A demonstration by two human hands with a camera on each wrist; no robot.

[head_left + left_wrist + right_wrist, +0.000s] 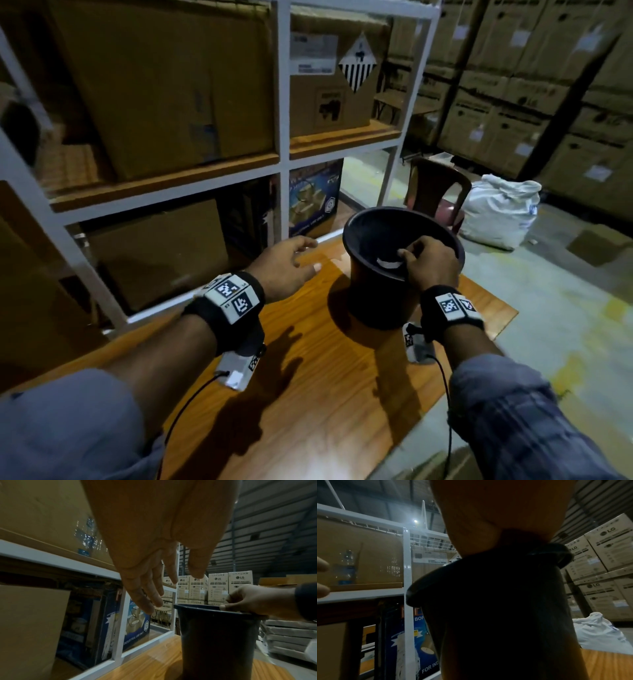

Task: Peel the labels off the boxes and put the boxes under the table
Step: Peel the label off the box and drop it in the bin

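Observation:
A black bucket [373, 294] stands on the wooden table [308, 394]. My right hand [428, 260] sits on its near rim with fingers curled over the edge, and a white label strip [388, 263] lies inside just below the thumb. The left wrist view shows the right hand [257, 601] on the bucket [217, 635] rim. My left hand [291, 263] hovers open and holds nothing, between the bucket and the shelf. Cardboard boxes fill the shelf: a large plain one [164, 89], and one [329, 102] bearing a white label [311, 54] and a striped diamond label [357, 63].
The white shelf frame [284, 164] stands right behind the table, with a brown box [157, 253] and a blue printed box [313, 198] on its lower level. A dark red chair [435, 185] and a white sack [500, 209] sit on the floor. Stacked cartons [548, 85] line the right.

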